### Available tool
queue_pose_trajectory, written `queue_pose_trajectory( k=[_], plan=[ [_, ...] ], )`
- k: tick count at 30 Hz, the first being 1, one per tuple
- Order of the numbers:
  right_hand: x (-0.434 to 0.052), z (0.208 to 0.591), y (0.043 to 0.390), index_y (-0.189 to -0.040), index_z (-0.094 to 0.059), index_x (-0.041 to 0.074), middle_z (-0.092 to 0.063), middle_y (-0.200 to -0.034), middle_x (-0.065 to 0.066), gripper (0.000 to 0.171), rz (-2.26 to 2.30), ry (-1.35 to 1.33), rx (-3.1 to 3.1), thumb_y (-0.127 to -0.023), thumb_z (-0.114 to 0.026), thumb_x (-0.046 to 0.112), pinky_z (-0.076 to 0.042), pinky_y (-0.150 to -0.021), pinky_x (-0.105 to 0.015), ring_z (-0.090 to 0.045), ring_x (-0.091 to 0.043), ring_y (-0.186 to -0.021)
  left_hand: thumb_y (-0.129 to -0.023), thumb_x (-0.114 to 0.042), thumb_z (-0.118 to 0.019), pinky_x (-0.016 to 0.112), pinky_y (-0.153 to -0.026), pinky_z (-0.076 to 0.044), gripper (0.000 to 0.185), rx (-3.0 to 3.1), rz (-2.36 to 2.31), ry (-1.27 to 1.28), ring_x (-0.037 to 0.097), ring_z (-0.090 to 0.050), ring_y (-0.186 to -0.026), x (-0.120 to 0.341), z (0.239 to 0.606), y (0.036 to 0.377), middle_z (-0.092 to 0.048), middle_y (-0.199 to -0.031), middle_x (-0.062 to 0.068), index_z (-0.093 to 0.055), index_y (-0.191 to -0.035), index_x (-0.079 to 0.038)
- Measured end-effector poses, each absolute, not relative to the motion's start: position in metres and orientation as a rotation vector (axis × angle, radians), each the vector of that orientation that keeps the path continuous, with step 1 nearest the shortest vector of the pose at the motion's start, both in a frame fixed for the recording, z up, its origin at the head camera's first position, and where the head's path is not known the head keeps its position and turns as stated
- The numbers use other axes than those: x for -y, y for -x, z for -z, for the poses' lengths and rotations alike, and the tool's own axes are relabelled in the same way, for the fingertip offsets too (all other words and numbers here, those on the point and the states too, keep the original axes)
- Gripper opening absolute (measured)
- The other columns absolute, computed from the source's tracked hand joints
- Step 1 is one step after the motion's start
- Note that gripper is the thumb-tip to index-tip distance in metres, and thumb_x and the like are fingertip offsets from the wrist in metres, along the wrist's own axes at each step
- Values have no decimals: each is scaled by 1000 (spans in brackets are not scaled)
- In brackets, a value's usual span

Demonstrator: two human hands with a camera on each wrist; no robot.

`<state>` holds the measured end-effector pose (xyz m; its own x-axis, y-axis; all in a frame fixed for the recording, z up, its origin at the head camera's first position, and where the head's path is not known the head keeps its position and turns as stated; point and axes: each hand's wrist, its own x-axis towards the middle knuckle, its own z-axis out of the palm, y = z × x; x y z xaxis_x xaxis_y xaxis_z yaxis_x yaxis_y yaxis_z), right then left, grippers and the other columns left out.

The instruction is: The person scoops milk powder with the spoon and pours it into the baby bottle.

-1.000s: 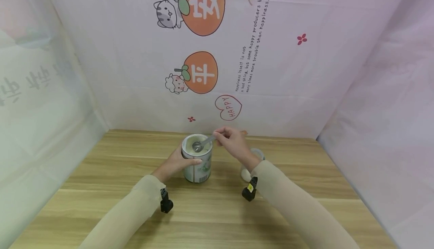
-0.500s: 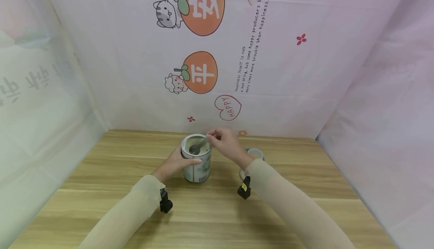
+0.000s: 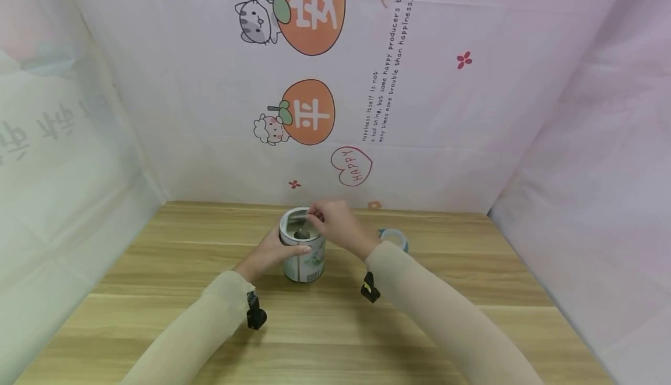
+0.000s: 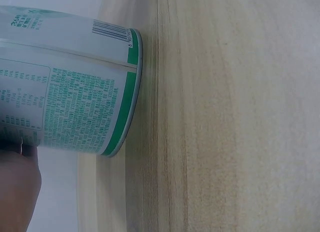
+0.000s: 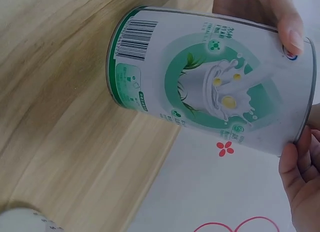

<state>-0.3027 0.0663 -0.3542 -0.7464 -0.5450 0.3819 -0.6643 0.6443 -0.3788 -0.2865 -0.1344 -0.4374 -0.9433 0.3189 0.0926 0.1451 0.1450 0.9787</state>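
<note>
Head view: the can [image 3: 304,254] stands upright on the table [image 3: 157,292] (mid-table, near the wall). The left hand [image 3: 272,251] grips its side; the right hand [image 3: 335,225] pinches the spoon [image 3: 302,232], bowl inside the can.

Left wrist view: can base [image 4: 125,92] on table.

Right wrist view: left thumb [image 5: 290,27] curls round the can.

— What do you have around you besides the work itself?

— You sit at a light wooden table [image 3: 157,292]. Toward your right on it stands a small white container with a pale blue rim [image 3: 394,237], partly hidden.

— And behind?

— A pale backdrop [image 3: 472,117] hangs there, printed with an orange fruit beside a grey cat [image 3: 257,21], a second orange fruit [image 3: 309,112], a red "HAPPY" heart [image 3: 351,165] and slanted lines of small text [image 3: 385,70]. Translucent sheets close off both sides.
</note>
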Motion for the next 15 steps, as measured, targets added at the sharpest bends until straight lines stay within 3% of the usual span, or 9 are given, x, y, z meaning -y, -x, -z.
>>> queue_pose_trajectory(
  k=[15],
  plan=[
    [-55,346,298,-95,-69,8,-71,-89,0,4,-466,-1153,2612,-97,-67,11,-54,-70,-19,-66,-9,-78,-85,-28,-83,55,-108,-36,95,-2227,-1932,-512,30,-49,-130,135,439,288,-46,-146,10,-21,-157,-23]
  ],
)
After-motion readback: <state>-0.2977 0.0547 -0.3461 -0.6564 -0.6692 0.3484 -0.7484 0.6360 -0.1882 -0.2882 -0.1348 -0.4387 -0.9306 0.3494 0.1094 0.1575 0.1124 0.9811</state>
